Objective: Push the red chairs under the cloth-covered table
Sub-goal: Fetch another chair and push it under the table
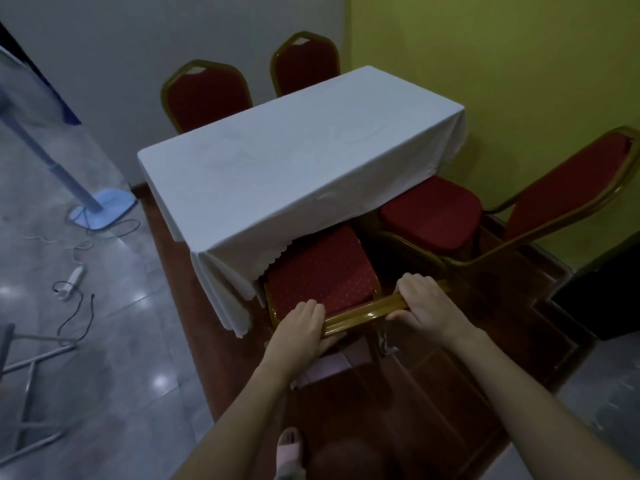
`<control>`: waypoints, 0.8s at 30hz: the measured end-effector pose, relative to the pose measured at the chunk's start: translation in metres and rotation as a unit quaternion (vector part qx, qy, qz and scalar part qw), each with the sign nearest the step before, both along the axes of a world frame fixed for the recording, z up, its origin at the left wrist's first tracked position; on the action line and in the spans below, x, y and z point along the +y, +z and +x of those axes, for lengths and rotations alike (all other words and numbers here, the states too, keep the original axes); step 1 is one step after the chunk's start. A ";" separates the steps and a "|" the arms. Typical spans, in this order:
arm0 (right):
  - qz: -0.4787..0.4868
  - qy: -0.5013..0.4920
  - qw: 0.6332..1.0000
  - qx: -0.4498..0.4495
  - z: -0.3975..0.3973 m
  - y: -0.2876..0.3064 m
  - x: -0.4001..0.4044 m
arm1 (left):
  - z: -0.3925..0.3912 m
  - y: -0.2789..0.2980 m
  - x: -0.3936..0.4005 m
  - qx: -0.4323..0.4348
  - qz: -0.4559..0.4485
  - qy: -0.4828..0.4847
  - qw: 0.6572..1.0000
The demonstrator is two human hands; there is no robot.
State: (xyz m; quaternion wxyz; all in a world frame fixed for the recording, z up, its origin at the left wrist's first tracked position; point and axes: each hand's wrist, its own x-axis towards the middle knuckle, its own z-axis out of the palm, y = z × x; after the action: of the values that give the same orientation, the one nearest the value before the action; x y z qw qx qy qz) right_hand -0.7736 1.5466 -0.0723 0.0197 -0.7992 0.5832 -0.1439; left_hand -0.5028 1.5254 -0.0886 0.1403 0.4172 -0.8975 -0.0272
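A table under a white cloth point(298, 161) stands on a dark red-brown platform. Directly before me is a red chair point(322, 271) with a gold frame, its seat partly beneath the hanging cloth. My left hand point(301, 327) and my right hand point(429, 303) both grip the top rail of its backrest. To the right, a second red chair point(433, 213) stands out from the table, with only the seat's front edge by the cloth and its backrest leaning toward the yellow wall. Two more red chairs point(207, 95) point(304, 64) stand at the far side with their backs showing above the table.
A blue fan base point(104, 209) and pole stand on the grey tiled floor at left, with a power strip point(72, 278) and loose cables nearby. A metal frame point(31, 368) lies at lower left. A dark box point(602, 299) sits at right. My slippered foot point(289, 445) is below.
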 end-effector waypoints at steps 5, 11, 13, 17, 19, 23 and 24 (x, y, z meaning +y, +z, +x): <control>-0.012 0.011 1.000 -0.013 -0.018 -0.005 -0.021 | -0.016 -0.008 -0.020 0.033 -0.052 -0.023 0.998; -0.052 0.012 0.997 -0.049 -0.025 -0.013 -0.028 | -0.023 -0.014 -0.023 0.059 -0.058 -0.012 0.997; -0.040 0.008 0.998 -0.056 -0.026 -0.013 -0.026 | -0.023 -0.015 -0.021 0.068 -0.066 -0.006 0.995; -0.042 0.011 0.997 -0.066 -0.025 -0.016 -0.026 | -0.023 -0.012 -0.021 0.075 -0.071 0.002 0.995; -0.042 0.014 0.997 -0.069 -0.026 -0.019 -0.026 | -0.023 -0.013 -0.019 0.069 -0.057 0.005 0.996; -0.073 0.047 0.994 -0.064 -0.031 -0.021 -0.032 | -0.025 -0.009 -0.018 0.060 -0.048 0.018 0.997; -0.076 0.064 0.993 -0.066 -0.033 -0.021 -0.034 | -0.026 -0.008 -0.018 0.057 -0.046 0.021 0.997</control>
State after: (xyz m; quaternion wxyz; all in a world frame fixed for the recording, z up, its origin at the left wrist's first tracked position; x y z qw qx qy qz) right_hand -0.8065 1.5129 -0.0930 0.0058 -0.8228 0.5158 -0.2386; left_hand -0.5291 1.5078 -0.0963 0.2112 0.4268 -0.8793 -0.0063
